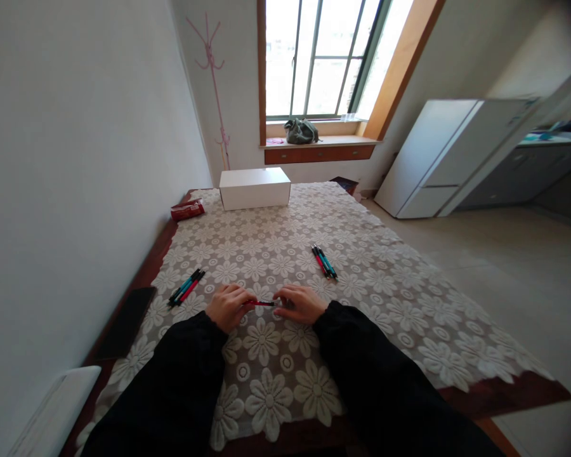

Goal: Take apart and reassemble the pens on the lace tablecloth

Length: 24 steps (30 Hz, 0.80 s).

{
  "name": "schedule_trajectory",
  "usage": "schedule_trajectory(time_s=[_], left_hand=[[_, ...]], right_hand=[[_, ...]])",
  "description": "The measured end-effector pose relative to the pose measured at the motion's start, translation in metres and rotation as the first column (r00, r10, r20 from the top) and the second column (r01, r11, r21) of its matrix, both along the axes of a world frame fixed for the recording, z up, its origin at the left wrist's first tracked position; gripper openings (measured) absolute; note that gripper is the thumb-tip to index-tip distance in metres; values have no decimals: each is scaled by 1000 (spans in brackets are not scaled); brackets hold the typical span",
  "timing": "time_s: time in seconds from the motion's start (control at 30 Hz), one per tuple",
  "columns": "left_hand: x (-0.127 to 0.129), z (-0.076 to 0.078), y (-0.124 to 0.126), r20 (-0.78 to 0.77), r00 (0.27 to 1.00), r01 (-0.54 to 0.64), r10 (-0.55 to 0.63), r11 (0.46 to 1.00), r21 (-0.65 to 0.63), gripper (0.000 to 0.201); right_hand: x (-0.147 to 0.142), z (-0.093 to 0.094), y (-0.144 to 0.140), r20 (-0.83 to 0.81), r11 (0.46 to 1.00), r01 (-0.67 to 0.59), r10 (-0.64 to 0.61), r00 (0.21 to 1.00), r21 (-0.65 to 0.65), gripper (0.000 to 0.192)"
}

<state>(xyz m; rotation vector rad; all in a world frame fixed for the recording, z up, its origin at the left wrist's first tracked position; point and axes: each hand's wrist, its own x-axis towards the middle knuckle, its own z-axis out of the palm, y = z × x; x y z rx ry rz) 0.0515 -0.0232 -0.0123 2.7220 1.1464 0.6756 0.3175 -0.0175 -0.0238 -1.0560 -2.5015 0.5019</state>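
A red pen (261, 303) is gripped at both ends by the left hand (227, 306) and right hand (301, 303), fingers clenched, low over the tabletop (385, 279) for steadiness; spare pens (186, 287) lie sorted aside.

Both arms in long black sleeves, loose fabric, cuffs at wrists. Left hand (228, 306) & right hand (301, 304) bare, no gloves.

Both arms are reaching forward in black sleeves, converging toward the middle. The left hand (227, 306) is lying knuckles-up, fingers curled and pinching inward — the right hand (301, 303) is mirroring it, fingers bent, tips facing the left. The 2 hands are sitting near each other, low and level.
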Motion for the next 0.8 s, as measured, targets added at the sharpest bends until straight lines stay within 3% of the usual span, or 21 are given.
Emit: schedule_trajectory(time_s=[0.17, 0.43, 0.8], left_hand=[[6, 2, -5, 35, 999, 26, -26, 1000, -6, 15], [-6, -8, 6, 92, 989, -114, 117, 992, -47, 11], [-8, -11, 8, 97, 979, -168, 177, 982, -90, 15]], right_hand=[[-6, -1, -3, 55, 999, -38, 37, 998, 16, 18], [0, -3, 1, 79, 995, 87, -92, 993, 58, 14], [3, -9, 5, -6, 990, 143, -143, 990, 16, 15]])
